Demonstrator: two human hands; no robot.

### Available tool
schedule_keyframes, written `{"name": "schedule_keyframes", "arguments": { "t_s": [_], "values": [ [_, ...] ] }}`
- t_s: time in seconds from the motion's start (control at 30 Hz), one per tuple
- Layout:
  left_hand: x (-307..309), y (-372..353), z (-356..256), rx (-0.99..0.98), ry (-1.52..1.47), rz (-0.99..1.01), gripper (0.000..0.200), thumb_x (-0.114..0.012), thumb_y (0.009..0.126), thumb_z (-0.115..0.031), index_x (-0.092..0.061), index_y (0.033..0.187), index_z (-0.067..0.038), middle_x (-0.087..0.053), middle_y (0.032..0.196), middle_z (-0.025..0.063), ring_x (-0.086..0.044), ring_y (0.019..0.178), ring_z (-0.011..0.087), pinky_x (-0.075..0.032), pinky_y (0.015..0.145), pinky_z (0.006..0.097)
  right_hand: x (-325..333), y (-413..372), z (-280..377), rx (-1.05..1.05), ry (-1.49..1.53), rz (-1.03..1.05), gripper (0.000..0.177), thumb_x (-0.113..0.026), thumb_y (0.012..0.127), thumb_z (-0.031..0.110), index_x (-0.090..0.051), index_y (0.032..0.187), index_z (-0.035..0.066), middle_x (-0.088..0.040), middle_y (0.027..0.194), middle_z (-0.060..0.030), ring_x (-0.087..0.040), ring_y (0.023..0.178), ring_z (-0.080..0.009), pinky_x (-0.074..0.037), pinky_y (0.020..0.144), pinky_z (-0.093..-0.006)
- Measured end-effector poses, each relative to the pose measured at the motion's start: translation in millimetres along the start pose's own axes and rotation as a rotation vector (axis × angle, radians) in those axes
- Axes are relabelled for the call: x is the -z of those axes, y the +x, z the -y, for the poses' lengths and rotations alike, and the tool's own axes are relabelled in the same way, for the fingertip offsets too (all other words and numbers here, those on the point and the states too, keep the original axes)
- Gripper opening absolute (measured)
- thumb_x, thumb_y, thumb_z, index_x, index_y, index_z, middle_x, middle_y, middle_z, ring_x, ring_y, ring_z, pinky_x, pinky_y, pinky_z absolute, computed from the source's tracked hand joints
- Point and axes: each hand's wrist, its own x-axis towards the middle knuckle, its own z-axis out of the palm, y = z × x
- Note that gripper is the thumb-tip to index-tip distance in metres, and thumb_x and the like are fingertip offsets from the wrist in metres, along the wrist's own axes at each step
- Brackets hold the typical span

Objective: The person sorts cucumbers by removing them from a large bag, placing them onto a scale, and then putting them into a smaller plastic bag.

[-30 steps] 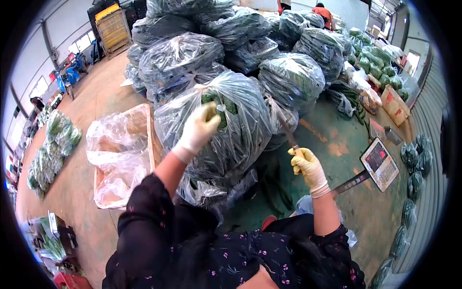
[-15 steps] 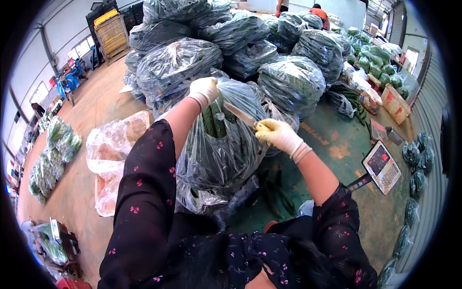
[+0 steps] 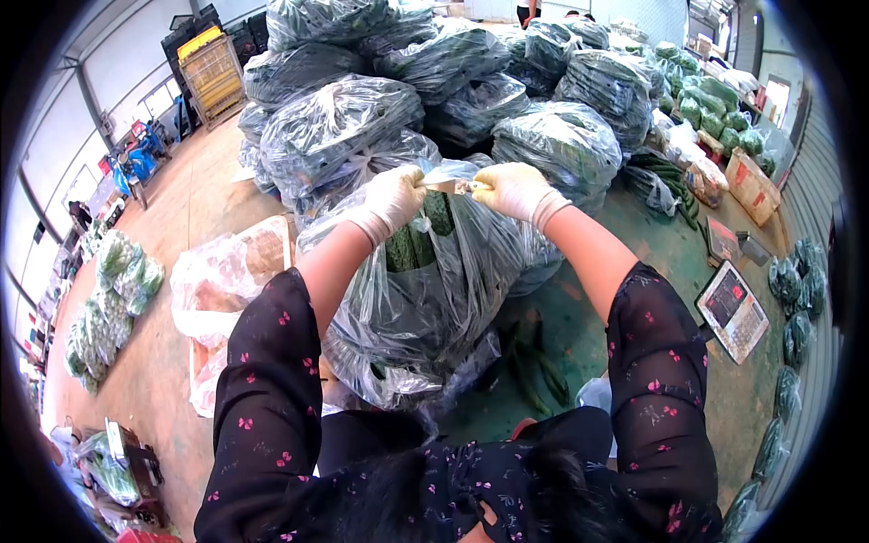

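A big clear plastic bag (image 3: 380,317) of dark green cucumbers (image 3: 409,249) stands in front of me, cucumbers showing through an opening in its top. My left hand (image 3: 391,196), in a pale glove, is closed on a gathered piece of the bag's plastic near the top. Also gloved, my right hand (image 3: 514,190) grips a knife (image 3: 445,187), its blade pointing left towards my left hand. The blade lies against the stretched plastic; whether it is cutting cannot be made out. The knife's handle is mostly hidden in my fingers.
Full plastic bags (image 3: 339,118) are piled behind. Loose cucumbers (image 3: 534,362) lie on the floor at right, and a digital scale display (image 3: 731,312) stands beyond. To the left are a crate (image 3: 288,237) with plastic in it and bagged vegetables (image 3: 104,317). A person (image 3: 528,13) stands far back.
My right hand has moved up with the knife, bringing the blade near my left hand. My left hand has come slightly down, still on the plastic. The view has shifted a little.
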Motion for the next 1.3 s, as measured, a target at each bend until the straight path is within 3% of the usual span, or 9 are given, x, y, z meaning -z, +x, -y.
{"name": "schedule_keyframes", "arguments": {
  "t_s": [0.43, 0.57, 0.8, 0.93, 0.97, 1.03, 1.1, 1.17, 1.3],
  "values": [
    [8.9, 11.1, 11.3, 0.032, -0.118, 0.010, 0.021, -0.065, 0.084, -0.023, -0.065, 0.093, -0.004, -0.065, 0.081, 0.0130, -0.061, 0.073, 0.0243, -0.047, 0.070, 0.0320, -1.5, 2.1, -12.6, -0.079, 0.060, -0.111, 0.030, -0.055, 0.083, 0.037, -0.065, 0.094, 0.011, -0.066, 0.091, -0.0133, -0.063, 0.088, -0.0320, -0.048, 0.080, -0.0433],
    [12.3, 12.0, 9.9, 0.144, -0.254, 0.023, 0.021, -0.065, 0.085, -0.024, -0.065, 0.094, -0.004, -0.066, 0.082, 0.0118, -0.061, 0.073, 0.0213, -0.047, 0.069, 0.0304, -10.5, 28.0, 16.2, 0.028, -0.042, -0.193, 0.027, -0.056, 0.083, 0.033, -0.064, 0.089, 0.008, -0.066, 0.088, -0.0138, -0.063, 0.086, -0.0330, -0.049, 0.077, -0.0437],
    [2.6, 12.1, 27.2, -0.012, -0.269, -0.108, 0.021, -0.064, 0.085, -0.024, -0.066, 0.093, -0.005, -0.065, 0.079, 0.0086, -0.059, 0.071, 0.0159, -0.047, 0.069, 0.0289, -0.5, 36.4, 5.1, -0.087, 0.008, -0.094, 0.033, -0.053, 0.083, 0.041, -0.066, 0.095, 0.013, -0.067, 0.092, -0.0134, -0.063, 0.089, -0.0325, -0.049, 0.080, -0.0424],
    [20.9, 2.0, 69.9, 0.297, -0.301, -0.102, 0.019, -0.062, 0.085, -0.023, -0.067, 0.087, -0.005, -0.061, 0.071, 0.0017, -0.052, 0.062, 0.0106, -0.045, 0.060, 0.0256, 18.1, 7.4, -50.0, -0.338, -0.032, -0.183, 0.034, -0.050, 0.085, 0.041, -0.066, 0.101, 0.015, -0.066, 0.094, -0.0160, -0.063, 0.089, -0.0345, -0.048, 0.083, -0.0424],
    [18.8, 1.8, 92.7, 0.412, -0.373, -0.048, 0.019, -0.062, 0.086, -0.023, -0.067, 0.085, -0.005, -0.061, 0.070, 0.0010, -0.051, 0.059, 0.0090, -0.044, 0.057, 0.0245, 29.0, -2.0, -77.7, -0.437, 0.133, -0.428, 0.033, -0.050, 0.086, 0.039, -0.064, 0.102, 0.014, -0.066, 0.095, -0.0167, -0.063, 0.087, -0.0352, -0.049, 0.080, -0.0419],
    [18.8, -8.5, 82.0, 0.501, -0.656, -0.031, 0.022, -0.058, 0.087, -0.022, -0.066, 0.086, -0.001, -0.064, 0.074, 0.0062, -0.056, 0.061, 0.0127, -0.045, 0.059, 0.0266, 53.3, -24.4, -82.7, -0.295, 0.077, -0.465, 0.030, -0.054, 0.085, 0.038, -0.064, 0.098, 0.012, -0.066, 0.091, -0.0170, -0.063, 0.082, -0.0342, -0.049, 0.074, -0.0411],
    [17.6, 3.0, 56.5, 0.521, -0.858, -0.133, 0.018, -0.056, 0.090, -0.020, -0.065, 0.085, -0.005, -0.063, 0.073, 0.0003, -0.048, 0.054, 0.0052, -0.037, 0.048, 0.0186, 62.6, -32.2, -53.8, -0.134, -0.126, -0.280, 0.027, -0.056, 0.084, 0.035, -0.067, 0.094, 0.013, -0.065, 0.084, -0.0167, -0.064, 0.079, -0.0314, -0.050, 0.072, -0.0375],
    [16.0, 21.3, 47.9, 0.415, -0.940, -0.112, 0.020, -0.056, 0.090, -0.021, -0.064, 0.083, -0.004, -0.062, 0.073, 0.0004, -0.048, 0.054, 0.0059, -0.039, 0.050, 0.0199, 44.8, -31.5, -25.8, 0.001, 0.075, -0.202, 0.027, -0.058, 0.083, 0.035, -0.067, 0.096, 0.013, -0.066, 0.086, -0.0133, -0.064, 0.081, -0.0297, -0.050, 0.074, -0.0383],
    [13.6, 27.3, 34.5, 0.335, -0.746, -0.073, 0.022, -0.056, 0.090, -0.021, -0.063, 0.080, -0.003, -0.061, 0.071, 0.0007, -0.049, 0.057, 0.0075, -0.041, 0.054, 0.0228, 6.7, 2.9, 27.4, 0.046, 0.071, -0.032, 0.032, -0.050, 0.085, 0.037, -0.065, 0.090, 0.009, -0.066, 0.088, -0.0154, -0.063, 0.085, -0.0331, -0.049, 0.078, -0.0425]
  ]
}}
